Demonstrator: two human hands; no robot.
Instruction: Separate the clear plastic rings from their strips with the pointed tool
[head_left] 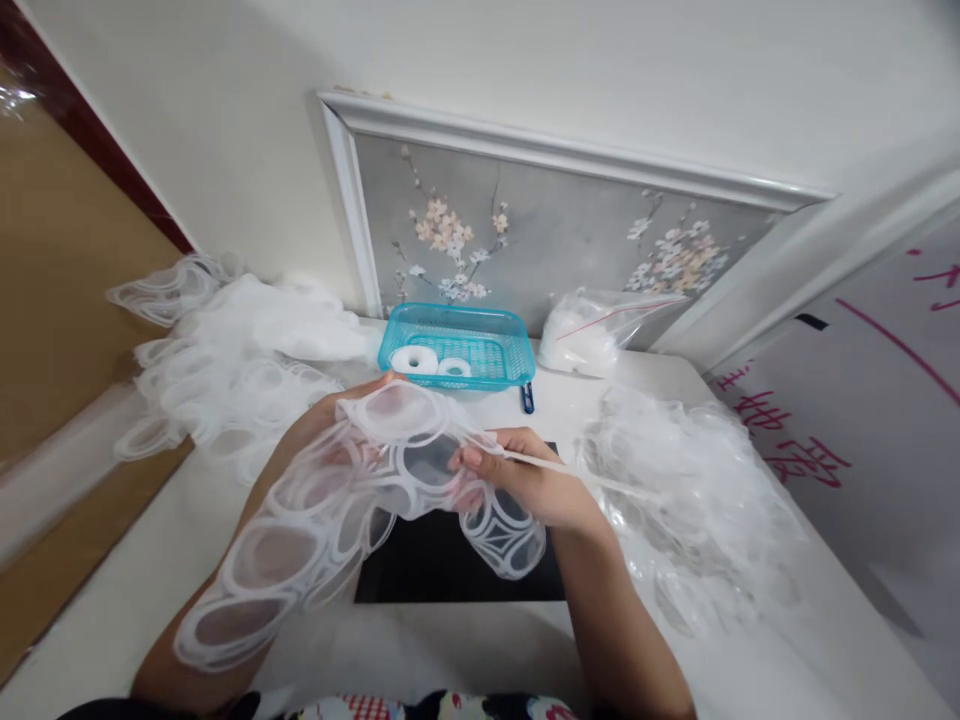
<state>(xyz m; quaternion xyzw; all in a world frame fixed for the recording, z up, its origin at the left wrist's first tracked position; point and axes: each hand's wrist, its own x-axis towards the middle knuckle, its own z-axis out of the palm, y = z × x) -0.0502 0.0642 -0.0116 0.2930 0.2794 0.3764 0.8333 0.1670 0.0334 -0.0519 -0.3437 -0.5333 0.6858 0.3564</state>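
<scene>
Turquoise basket [501, 325] with white rings [414, 360]

Bright, even indoor light; soft shadows, wide-angle bending at edges.

Left hand [330, 420] mostly veiled behind the sheer ringed fabric [322, 510].

Blue basket [450, 345] before a framed flower picture [555, 235].
</scene>
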